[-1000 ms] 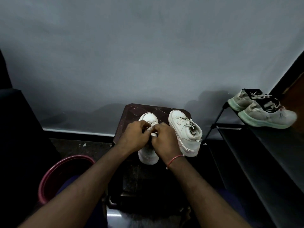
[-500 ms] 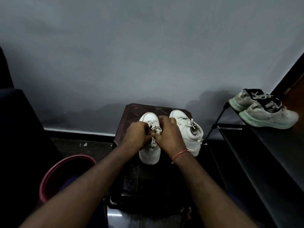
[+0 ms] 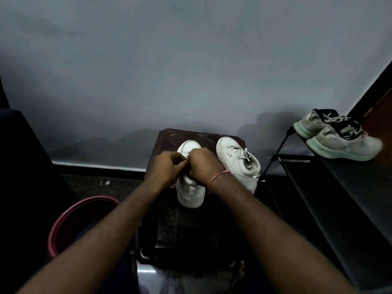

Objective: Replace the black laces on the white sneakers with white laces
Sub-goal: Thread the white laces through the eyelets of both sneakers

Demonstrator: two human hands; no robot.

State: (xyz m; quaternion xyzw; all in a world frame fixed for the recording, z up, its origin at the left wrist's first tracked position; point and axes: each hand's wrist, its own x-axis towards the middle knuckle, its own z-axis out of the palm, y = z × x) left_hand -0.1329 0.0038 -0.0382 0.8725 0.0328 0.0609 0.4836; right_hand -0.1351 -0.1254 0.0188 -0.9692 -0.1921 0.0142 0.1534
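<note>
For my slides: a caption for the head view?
Left hand and right hand pinch the white lace of one white sneaker on a dark stool, its laced mate alongside.

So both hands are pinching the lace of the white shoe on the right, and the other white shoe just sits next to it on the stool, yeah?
No. The head view shows the left hand and right hand pinching the lace of the left white shoe; the right white shoe just sits next to it on the stool.
</note>
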